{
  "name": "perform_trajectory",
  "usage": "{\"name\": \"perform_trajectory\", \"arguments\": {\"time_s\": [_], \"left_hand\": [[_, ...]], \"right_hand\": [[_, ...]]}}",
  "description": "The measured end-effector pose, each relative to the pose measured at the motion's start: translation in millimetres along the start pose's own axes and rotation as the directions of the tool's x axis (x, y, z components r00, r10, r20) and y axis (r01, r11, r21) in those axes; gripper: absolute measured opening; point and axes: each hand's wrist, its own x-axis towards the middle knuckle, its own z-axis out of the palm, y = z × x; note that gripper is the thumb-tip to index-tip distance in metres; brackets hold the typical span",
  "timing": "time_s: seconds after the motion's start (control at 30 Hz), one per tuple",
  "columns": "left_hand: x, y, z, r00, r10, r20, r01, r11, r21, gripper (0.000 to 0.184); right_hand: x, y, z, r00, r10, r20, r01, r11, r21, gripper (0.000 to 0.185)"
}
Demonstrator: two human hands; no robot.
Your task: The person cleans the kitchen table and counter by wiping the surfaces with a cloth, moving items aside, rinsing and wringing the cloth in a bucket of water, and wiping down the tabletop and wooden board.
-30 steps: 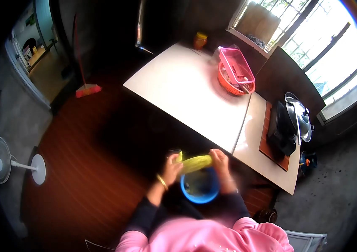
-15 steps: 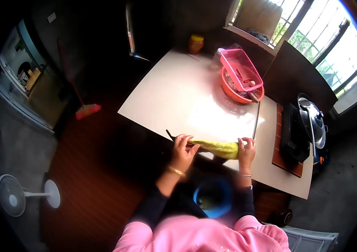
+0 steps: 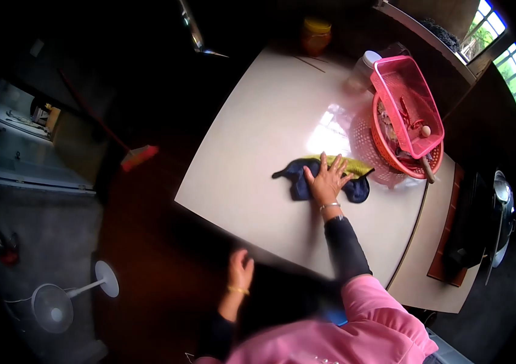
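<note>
A cloth point(image 3: 302, 172), yellow-green on one side and dark blue on the other, lies crumpled on the white table point(image 3: 240, 176). My right hand point(image 3: 329, 179) presses flat on top of it with the fingers spread. Below the table's front edge hangs my left hand point(image 3: 241, 270), away from the cloth, its fingers curled and somewhat blurred; whether it holds anything is unclear. Only a sliver of the blue bucket point(image 3: 337, 316) shows beside the pink top.
A pink basket point(image 3: 412, 103) rests on a red colander point(image 3: 385, 136) at the table's right. Behind are a yellow-lidded jar point(image 3: 316, 37) and a white-lidded jar point(image 3: 367, 68). A stove with a pan point(image 3: 503, 200) stands far right. Left are a broom point(image 3: 139, 157) and a fan point(image 3: 53, 308).
The cloth, earlier stretched between both hands, now lies on the table under my right hand. My left hand has let go of it and moved down, off the table's edge.
</note>
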Motion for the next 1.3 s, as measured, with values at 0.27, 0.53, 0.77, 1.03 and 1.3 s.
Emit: {"name": "perform_trajectory", "arguments": {"time_s": [0.27,0.53,0.77,1.03,1.3], "left_hand": [[17,4,4,0.997,-0.081,-0.001,0.08,0.978,-0.195,0.034],[89,5,-57,0.991,-0.084,-0.106,0.042,0.937,-0.346,0.031],[139,-67,-74,0.985,-0.157,-0.064,0.121,0.916,-0.382,0.027],[198,-104,-141,0.977,-0.202,-0.064,0.143,0.852,-0.504,0.024],[265,-72,-161,0.962,0.205,-0.18,-0.215,0.976,-0.035,0.036]], "right_hand": [[-57,-151,14,0.588,-0.809,0.0,0.757,0.551,0.353,0.062],[-178,35,-64,0.476,-0.793,0.381,0.671,0.607,0.425,0.058],[-136,52,-38,0.794,0.447,0.411,-0.418,0.894,-0.163,0.123],[121,-131,36,0.983,0.183,0.02,-0.179,0.977,-0.117,0.087],[54,-314,53,0.692,-0.72,0.059,0.658,0.662,0.359,0.064]]}}
